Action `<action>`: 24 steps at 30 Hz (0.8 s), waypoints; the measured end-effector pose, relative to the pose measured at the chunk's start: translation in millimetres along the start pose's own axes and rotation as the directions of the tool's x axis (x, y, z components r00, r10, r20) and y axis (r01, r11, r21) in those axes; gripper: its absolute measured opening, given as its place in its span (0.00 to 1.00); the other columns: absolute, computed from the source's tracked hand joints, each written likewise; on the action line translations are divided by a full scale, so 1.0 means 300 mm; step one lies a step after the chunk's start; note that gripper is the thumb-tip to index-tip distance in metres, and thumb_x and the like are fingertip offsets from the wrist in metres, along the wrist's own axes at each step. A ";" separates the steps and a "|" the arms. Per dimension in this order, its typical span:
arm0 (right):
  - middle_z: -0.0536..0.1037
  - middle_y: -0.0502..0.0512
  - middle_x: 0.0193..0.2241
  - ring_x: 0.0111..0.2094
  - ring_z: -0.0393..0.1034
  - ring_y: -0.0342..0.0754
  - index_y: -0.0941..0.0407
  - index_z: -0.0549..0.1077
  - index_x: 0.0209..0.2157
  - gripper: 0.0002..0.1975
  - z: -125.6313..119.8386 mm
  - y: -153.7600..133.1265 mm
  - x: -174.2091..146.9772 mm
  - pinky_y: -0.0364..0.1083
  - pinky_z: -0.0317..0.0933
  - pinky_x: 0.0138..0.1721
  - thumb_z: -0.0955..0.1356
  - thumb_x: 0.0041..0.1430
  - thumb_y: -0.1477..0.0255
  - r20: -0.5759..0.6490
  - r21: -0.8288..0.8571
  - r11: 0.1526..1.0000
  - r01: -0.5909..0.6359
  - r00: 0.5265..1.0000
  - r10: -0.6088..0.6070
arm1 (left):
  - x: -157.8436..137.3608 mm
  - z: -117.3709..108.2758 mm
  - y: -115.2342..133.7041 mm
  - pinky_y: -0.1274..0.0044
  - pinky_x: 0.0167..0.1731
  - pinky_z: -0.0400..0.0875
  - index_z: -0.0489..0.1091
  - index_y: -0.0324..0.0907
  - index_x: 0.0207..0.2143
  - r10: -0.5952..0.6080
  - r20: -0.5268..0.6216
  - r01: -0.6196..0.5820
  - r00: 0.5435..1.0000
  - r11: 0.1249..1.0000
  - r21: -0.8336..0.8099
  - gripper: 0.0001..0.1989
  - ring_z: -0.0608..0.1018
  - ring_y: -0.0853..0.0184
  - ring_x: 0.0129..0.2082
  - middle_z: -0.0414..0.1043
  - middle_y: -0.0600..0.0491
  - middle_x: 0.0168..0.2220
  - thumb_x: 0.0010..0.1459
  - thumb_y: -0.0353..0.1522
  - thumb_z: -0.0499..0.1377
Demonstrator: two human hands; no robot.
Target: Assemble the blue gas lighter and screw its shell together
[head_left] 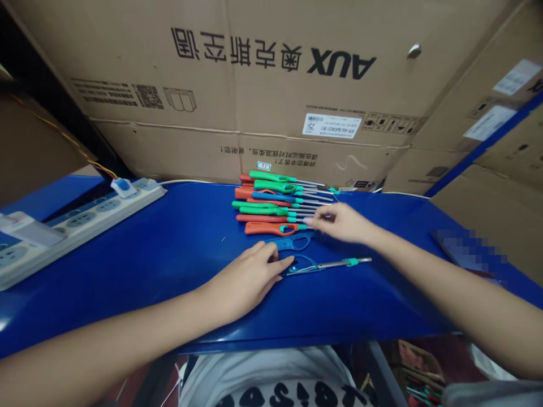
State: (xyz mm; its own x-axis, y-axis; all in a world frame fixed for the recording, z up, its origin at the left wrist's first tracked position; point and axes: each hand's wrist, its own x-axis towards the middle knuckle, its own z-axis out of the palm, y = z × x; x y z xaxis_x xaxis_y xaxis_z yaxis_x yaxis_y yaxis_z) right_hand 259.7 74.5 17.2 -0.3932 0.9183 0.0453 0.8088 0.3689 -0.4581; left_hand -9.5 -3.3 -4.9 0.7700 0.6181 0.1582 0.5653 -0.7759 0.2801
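Pressing flat with fingers together on the handle end of a blue lighter (pixel 316 264) to steady it on the blue table (pixel 169 249), the left hand (pixel 250 277) is anchoring it while the right hand (pixel 339 221), fingers loosely extended, is touching the metal tips of the stacked lighters (pixel 275 203), holding nothing.

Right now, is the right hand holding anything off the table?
No, the right hand lies low at the metal tips of the lighter pile, lifting nothing.
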 end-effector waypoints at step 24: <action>0.77 0.58 0.38 0.37 0.69 0.49 0.58 0.74 0.37 0.10 -0.140 0.117 0.014 0.45 0.59 0.40 0.64 0.64 0.68 -0.159 -0.302 0.950 -0.075 0.987 0.028 | 0.000 -0.003 0.000 0.67 0.50 0.73 0.69 0.39 0.57 -0.034 0.019 0.035 0.999 0.997 -0.070 0.17 0.74 0.59 0.49 0.70 0.44 0.49 0.67 0.28 0.53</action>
State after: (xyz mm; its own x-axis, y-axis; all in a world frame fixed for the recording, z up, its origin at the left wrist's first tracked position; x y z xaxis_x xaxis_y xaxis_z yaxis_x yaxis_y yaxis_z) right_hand 304.7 97.5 38.8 -0.2962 0.9394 0.1727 0.9303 0.3247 -0.1706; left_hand -10.0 -3.2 -4.0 0.7559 0.6415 0.1311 0.5698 -0.7432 0.3507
